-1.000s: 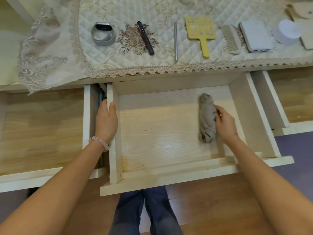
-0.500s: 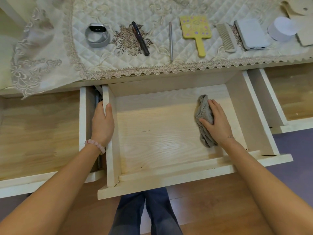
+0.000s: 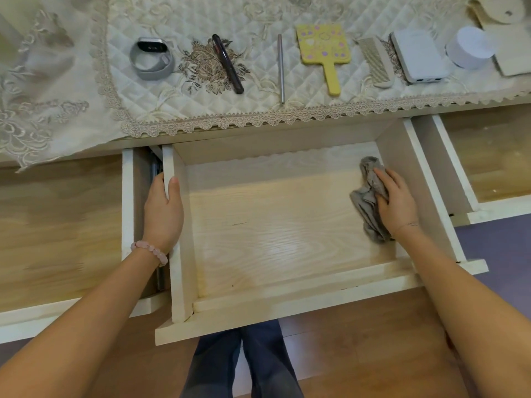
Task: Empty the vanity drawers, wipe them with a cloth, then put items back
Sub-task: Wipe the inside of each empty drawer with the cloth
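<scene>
The middle drawer [image 3: 275, 225] is pulled out and holds only a grey cloth [image 3: 366, 202]. My right hand [image 3: 398, 201] presses the cloth flat against the drawer floor by the right wall, fingers lying over it. My left hand [image 3: 163, 208] grips the drawer's left wall, thumb inside and fingers outside. On the quilted vanity top lie a grey smartwatch [image 3: 151, 58], a dark pen [image 3: 228, 63], a metal stick [image 3: 281, 68], a yellow hand mirror [image 3: 324, 50], a comb [image 3: 375, 62], a white power bank [image 3: 417, 56] and a white round jar [image 3: 468, 47].
The left drawer [image 3: 57, 225] and the right drawer [image 3: 494, 162] also stand open with bare wood floors. A lace-edged cloth [image 3: 258, 117] hangs over the vanity's front edge. A beige pouch [image 3: 505, 15] sits at the far right. My legs are below the middle drawer.
My right hand has slid the cloth from the drawer's right middle farther right, up against the right wall. My left hand has stayed on the left wall.
</scene>
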